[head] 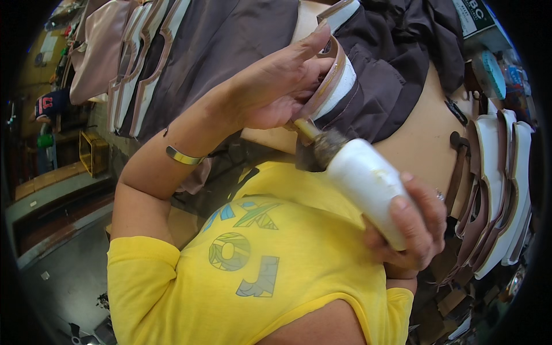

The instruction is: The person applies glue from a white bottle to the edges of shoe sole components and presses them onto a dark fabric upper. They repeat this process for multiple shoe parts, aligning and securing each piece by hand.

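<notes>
My left hand (286, 84) grips a curved, pink-brown leather edge strip (334, 73) with a white backing, joined to dark brown lining fabric (379, 86). A shiny wet line runs along the strip's edge. In my right hand (416, 228) is a white plastic bottle (366, 181), tilted, with a dark, crusted neck and a yellowish nozzle (305, 128). The nozzle's tip points at the lower end of the strip, close beside my left palm; whether it touches is hidden. My left fingers are partly covered by the strip.
Tan work surface (424, 129) lies under the fabric. At right are a dark-handled hammer (458, 172), a black tool (456, 111) and stacked white-and-brown leather pieces (496, 181). More cut pieces (148, 64) lie at upper left. A yellow crate (93, 153) and another person (52, 105) appear far left.
</notes>
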Demonstrator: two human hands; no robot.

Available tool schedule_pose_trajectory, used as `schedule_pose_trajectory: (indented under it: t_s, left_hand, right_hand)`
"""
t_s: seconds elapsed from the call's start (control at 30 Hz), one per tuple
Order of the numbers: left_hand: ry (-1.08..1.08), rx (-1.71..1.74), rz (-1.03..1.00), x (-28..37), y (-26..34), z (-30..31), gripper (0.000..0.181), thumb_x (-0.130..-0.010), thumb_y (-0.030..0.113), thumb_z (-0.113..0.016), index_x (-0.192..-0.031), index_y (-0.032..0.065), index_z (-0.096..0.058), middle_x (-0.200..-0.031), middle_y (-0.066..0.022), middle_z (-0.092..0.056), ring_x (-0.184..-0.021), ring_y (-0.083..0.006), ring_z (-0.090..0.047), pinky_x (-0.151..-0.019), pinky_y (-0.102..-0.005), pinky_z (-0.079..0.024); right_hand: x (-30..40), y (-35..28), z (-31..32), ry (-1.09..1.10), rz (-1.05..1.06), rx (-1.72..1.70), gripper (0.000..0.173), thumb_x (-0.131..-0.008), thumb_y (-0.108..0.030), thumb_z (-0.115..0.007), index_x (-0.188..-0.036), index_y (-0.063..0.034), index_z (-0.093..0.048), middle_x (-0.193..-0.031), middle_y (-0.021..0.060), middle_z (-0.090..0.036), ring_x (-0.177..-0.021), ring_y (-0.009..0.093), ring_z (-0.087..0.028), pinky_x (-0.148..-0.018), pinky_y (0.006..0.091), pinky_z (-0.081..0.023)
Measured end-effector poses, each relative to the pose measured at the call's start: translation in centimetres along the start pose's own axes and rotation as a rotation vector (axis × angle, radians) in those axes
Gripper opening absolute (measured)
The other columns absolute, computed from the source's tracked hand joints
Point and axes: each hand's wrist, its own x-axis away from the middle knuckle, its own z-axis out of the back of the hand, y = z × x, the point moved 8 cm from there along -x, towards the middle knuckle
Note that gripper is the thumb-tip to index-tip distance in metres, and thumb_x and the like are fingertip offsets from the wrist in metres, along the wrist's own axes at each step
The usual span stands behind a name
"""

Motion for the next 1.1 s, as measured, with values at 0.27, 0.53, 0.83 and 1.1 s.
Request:
schedule_pose_trajectory:
  t_s: [0.27, 0.53, 0.83, 1.1]
  left_hand:
    - [-0.011, 0.066, 0.002, 0.8, 0.2, 0.0, 0.076, -0.085, 0.061, -0.033, -0.130, -0.0003, -0.027, -0.118, -0.0103, -0.049, -0.100, -0.0148, -0.054, -0.083, -0.0257, -0.048]
    - [0.069, -0.031, -0.003, 0.7, 0.1, 0.0, 0.080, -0.084, 0.062, -0.031, -0.133, 0.0000, -0.023, -0.123, -0.0116, -0.046, -0.105, -0.0161, -0.052, -0.085, -0.0271, -0.047]
    - [0.171, -0.160, -0.055, 3.0, 0.6, 0.8, 0.088, -0.081, 0.063, -0.036, -0.135, -0.0041, -0.015, -0.126, -0.0148, -0.042, -0.110, -0.0156, -0.049, -0.090, -0.0264, -0.043]
    - [0.251, -0.430, -0.019, 7.0, -0.3, 3.8, 0.066, -0.082, 0.028, -0.058, -0.133, -0.0013, -0.027, -0.109, -0.0039, -0.050, -0.088, -0.0059, -0.049, -0.070, -0.0175, -0.043]
  right_hand:
    - [-0.7, 2.5, 0.0, 0.104, -0.044, 0.003, 0.049, -0.059, -0.002, -0.074, -0.102, -0.0132, -0.054, -0.101, 0.0162, -0.056, -0.082, 0.028, -0.060, -0.068, 0.0341, -0.052]
    - [-1.4, 3.3, 0.0, 0.161, 0.015, 0.000, 0.050, -0.057, -0.001, -0.074, -0.103, -0.0119, -0.055, -0.097, 0.0178, -0.058, -0.082, 0.030, -0.061, -0.067, 0.0341, -0.053]
    - [3.7, 16.3, 0.2, 0.595, -0.568, -0.847, 0.032, -0.074, -0.008, -0.062, -0.102, 0.0011, -0.049, -0.100, 0.0134, -0.053, -0.088, 0.019, -0.054, -0.067, 0.0300, -0.050]
    - [12.2, 25.2, 2.4, 0.503, -0.718, 0.005, 0.032, -0.081, -0.011, -0.061, -0.107, 0.0007, -0.047, -0.101, 0.0091, -0.049, -0.097, 0.020, -0.050, -0.077, 0.0321, -0.047]
